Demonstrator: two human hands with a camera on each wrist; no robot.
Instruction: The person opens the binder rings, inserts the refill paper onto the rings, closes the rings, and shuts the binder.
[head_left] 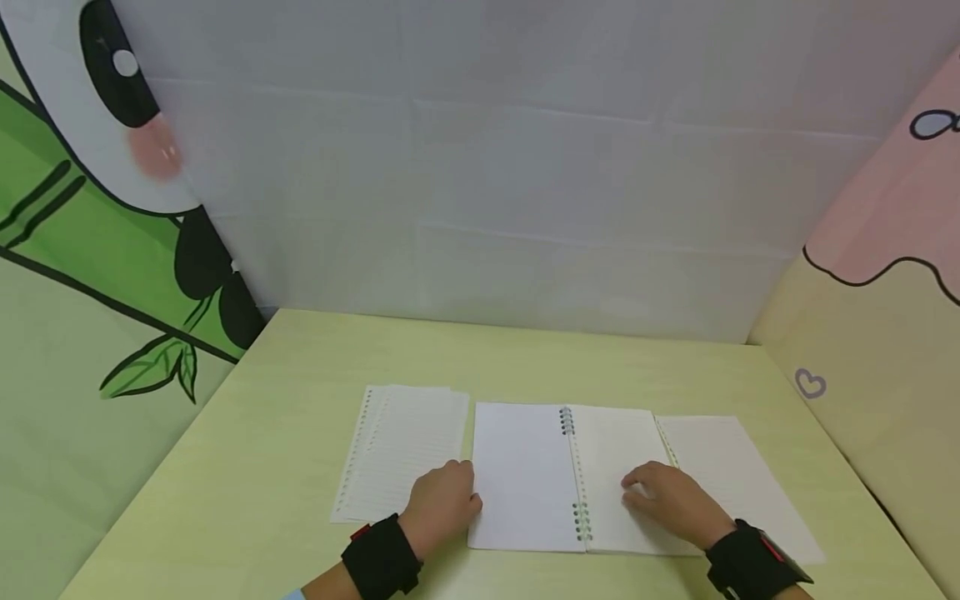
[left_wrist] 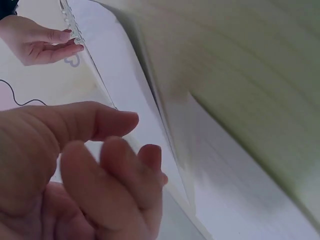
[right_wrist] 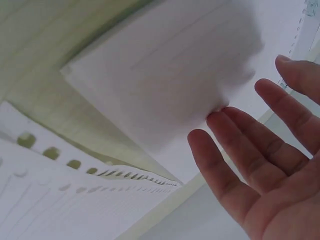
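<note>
We see a white, wire-bound paper notebook (head_left: 519, 475) lying open on a pale yellow wood-grained table (head_left: 570, 358), between loose white hole-punched sheets (head_left: 405, 450) on the left and more white paper leaves (head_left: 738, 475) on the right. Our left hand (head_left: 444, 507), loosely curled and empty, is at the notebook's left edge; our right hand (head_left: 672, 502), fingers relaxed, hovers over its right page, perhaps touching; we cannot tell.

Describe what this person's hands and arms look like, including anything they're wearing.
The left hand and right hand are bare, with no gloves visible. Each wrist wears a wide black band: the left band shows a small red patch, the right band a narrow red strip. A bit of light blue sleeve shows on the left forearm.
</note>
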